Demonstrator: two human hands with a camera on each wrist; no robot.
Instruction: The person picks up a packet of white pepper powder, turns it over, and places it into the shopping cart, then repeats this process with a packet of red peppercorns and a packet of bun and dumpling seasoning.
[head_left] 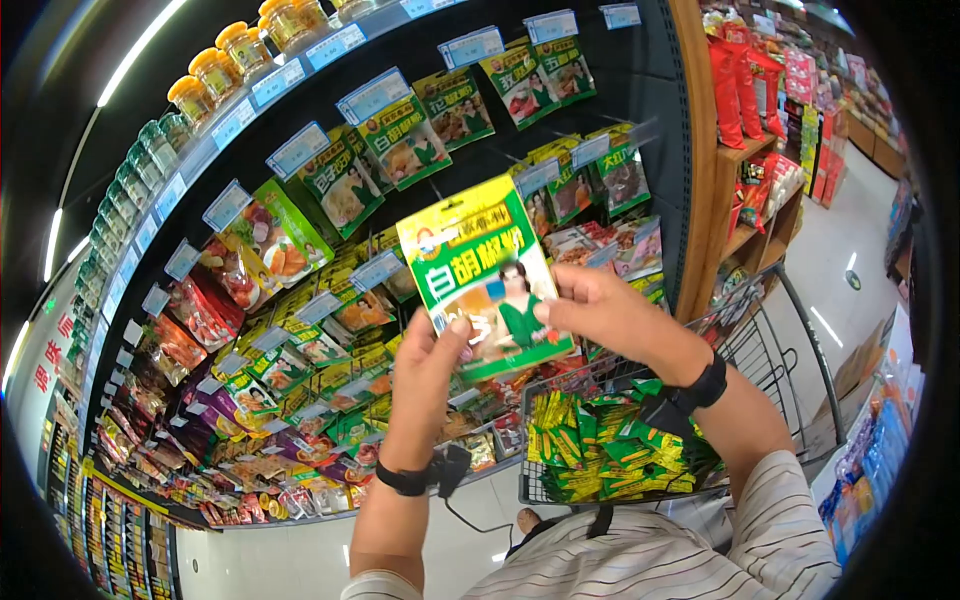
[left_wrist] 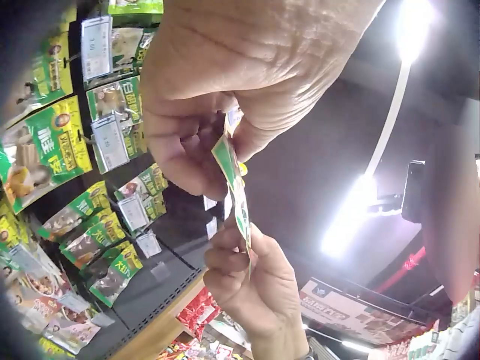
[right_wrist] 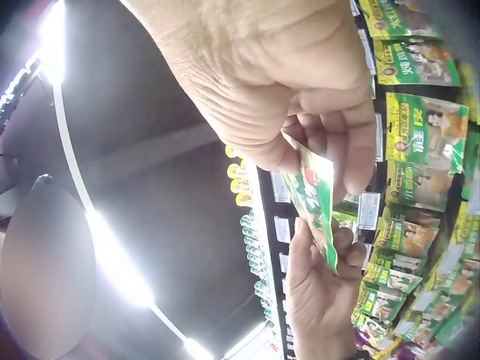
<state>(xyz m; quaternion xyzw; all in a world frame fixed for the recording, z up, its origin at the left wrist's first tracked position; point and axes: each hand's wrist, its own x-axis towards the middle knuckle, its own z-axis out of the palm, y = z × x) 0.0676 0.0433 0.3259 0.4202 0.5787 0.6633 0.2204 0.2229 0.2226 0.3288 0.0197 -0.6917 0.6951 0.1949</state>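
Above the wire shopping cart (head_left: 760, 350), a white pepper sachet (head_left: 487, 275) faces the shopper, as the head view shows. Their left hand (head_left: 425, 370) clamps its lower left side, thumb over the front; their right hand (head_left: 620, 315) pinches the right edge. Both grips are closed on the packet, and hanging seasoning packets (head_left: 340, 180) fill the rack behind.

From the left wrist, I see it nearly edge-on: thin, slightly bent, held at both sides. It looks light, the film perhaps smooth enough to slip if held loosely.

From the right wrist, thumb and fingers pinch one side and the other hand has the far one. I'd judge it flexible rather than fragile, best taken by its flat margins; squeezing the middle would probably shift the powder and crumple the front.
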